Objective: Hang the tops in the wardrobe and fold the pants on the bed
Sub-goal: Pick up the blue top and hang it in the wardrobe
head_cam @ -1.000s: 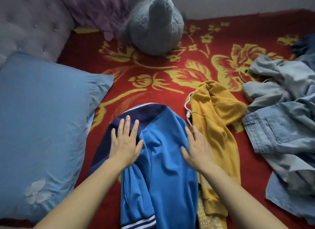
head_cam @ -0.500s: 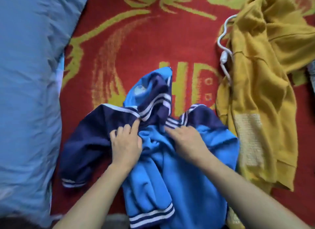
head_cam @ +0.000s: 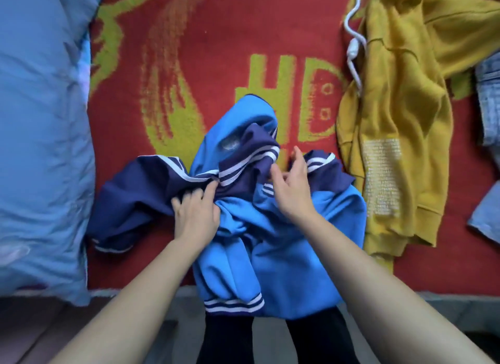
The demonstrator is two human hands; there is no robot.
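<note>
Blue top [head_cam: 284, 242], crumpled at the near edge of the bed [head_cam: 216, 52], hem overhanging. Left hand [head_cam: 196, 214] clutches its navy shoulder; right hand [head_cam: 290, 186] hovers at the collar, fingers loose and empty, probably to straighten it for hanging. Yellow hoodie [head_cam: 400, 125] lies alongside.

Blue top [head_cam: 284, 244], navy shoulders, white stripes; mustard hoodie [head_cam: 400, 125]; red blanket [head_cam: 216, 52], yellow-green pattern; light-blue pillow [head_cam: 40, 133].

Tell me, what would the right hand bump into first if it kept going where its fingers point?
Probably the red blanket by its yellow letters. The right hand is above the striped collar of the blue top, fingers pointing away from the person; its height is hard to judge.
</note>
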